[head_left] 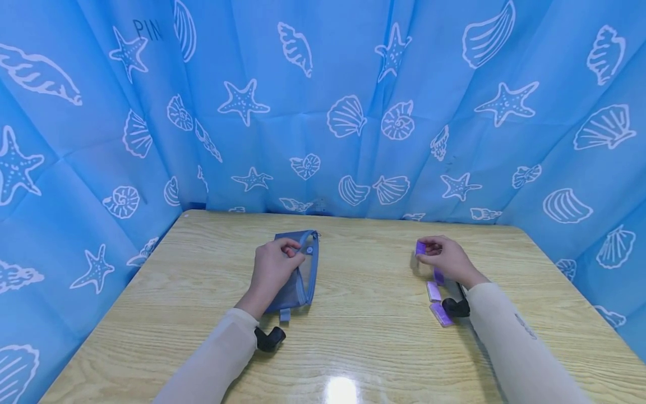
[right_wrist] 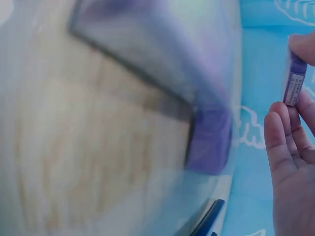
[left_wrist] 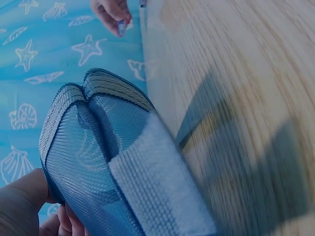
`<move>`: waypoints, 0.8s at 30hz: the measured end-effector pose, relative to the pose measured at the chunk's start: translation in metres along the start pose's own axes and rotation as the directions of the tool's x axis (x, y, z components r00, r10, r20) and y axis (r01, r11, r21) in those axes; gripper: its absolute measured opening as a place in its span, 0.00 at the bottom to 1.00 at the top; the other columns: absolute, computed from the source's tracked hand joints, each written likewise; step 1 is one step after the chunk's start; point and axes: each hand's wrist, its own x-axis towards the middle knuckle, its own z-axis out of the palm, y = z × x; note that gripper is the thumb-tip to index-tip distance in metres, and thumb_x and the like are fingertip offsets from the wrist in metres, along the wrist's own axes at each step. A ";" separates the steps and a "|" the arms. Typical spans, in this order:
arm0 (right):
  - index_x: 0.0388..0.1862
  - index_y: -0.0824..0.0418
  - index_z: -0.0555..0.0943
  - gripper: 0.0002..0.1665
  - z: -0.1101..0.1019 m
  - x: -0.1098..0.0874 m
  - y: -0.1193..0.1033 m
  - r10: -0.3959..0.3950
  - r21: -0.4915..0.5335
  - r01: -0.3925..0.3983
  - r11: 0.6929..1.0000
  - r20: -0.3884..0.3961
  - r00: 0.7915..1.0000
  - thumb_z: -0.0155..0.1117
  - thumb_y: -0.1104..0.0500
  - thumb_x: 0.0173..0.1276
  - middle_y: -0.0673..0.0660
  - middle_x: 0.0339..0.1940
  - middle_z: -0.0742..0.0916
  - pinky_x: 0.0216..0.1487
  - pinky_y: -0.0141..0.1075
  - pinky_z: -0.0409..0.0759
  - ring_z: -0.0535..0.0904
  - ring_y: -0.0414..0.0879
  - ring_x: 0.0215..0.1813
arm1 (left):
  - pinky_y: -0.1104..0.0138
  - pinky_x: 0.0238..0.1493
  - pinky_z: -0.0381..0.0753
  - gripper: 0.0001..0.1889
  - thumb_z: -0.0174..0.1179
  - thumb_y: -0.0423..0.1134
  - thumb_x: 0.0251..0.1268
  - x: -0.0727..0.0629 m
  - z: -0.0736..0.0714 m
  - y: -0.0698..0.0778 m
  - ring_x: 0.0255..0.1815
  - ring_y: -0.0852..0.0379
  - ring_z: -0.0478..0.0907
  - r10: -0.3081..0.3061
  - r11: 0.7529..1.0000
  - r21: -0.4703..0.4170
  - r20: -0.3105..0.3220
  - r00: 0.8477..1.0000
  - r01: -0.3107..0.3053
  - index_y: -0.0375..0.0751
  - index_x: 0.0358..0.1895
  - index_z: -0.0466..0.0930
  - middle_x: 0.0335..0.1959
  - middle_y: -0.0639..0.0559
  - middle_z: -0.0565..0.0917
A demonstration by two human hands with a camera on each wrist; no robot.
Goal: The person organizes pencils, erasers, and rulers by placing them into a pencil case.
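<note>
A blue mesh zip pouch [head_left: 287, 294] lies on the left half of the table, its mouth parted toward the right. My left hand [head_left: 272, 269] pinches the pouch's upper edge between thumb and fingers. From close by, the left wrist view shows the mesh walls and a pale fabric tab [left_wrist: 160, 182]. Over to the right, my right hand [head_left: 449, 261] pinches a small purple wrapped block [right_wrist: 295, 83] with a printed label on its side, held above the table. Close to that hand lie several similar purple blocks [head_left: 441, 315].
A dark, slim pen-like object [right_wrist: 209, 219] lies beside the purple blocks, partly hidden under the right wrist in the head view. Black wrist cameras [head_left: 270, 339] sit on both forearms. A blue shell-patterned curtain [head_left: 323, 140] hangs behind the wooden table [head_left: 363, 336].
</note>
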 end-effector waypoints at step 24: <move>0.63 0.68 0.74 0.32 0.002 -0.011 -0.029 -0.024 0.093 0.026 0.995 -0.021 0.999 0.68 0.52 0.66 0.65 0.52 0.82 0.45 0.25 0.78 0.79 0.50 0.50 | 0.68 0.18 0.70 0.10 0.64 0.38 0.55 -0.001 0.000 0.002 0.18 0.58 0.73 -0.015 0.999 -0.031 0.006 1.000 0.016 0.43 0.40 0.88 0.21 0.56 0.81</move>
